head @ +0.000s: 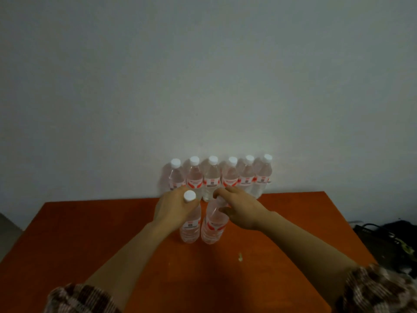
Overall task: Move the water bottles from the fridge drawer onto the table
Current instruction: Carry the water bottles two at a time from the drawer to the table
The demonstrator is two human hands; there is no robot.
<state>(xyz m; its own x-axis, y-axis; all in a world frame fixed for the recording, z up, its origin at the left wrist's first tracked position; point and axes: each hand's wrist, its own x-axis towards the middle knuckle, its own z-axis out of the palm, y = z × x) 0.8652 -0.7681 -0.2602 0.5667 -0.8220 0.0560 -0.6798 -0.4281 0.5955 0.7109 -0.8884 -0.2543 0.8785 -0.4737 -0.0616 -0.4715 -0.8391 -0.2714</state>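
Note:
Several clear water bottles with white caps and red labels (212, 177) stand in a row against the wall at the far edge of the orange table (90, 233). Two more bottles stand upright side by side in front of that row. My left hand (173, 208) grips the neck of the left bottle (190, 227), whose white cap shows above my fingers. My right hand (239, 208) holds the top of the right bottle (213, 227), covering its cap. The fridge drawer is out of view.
A grey wall rises right behind the bottle row. Dark clutter with cables (388, 240) lies on the floor past the table's right edge. A small pale scrap (240, 256) sits on the tabletop near my right forearm.

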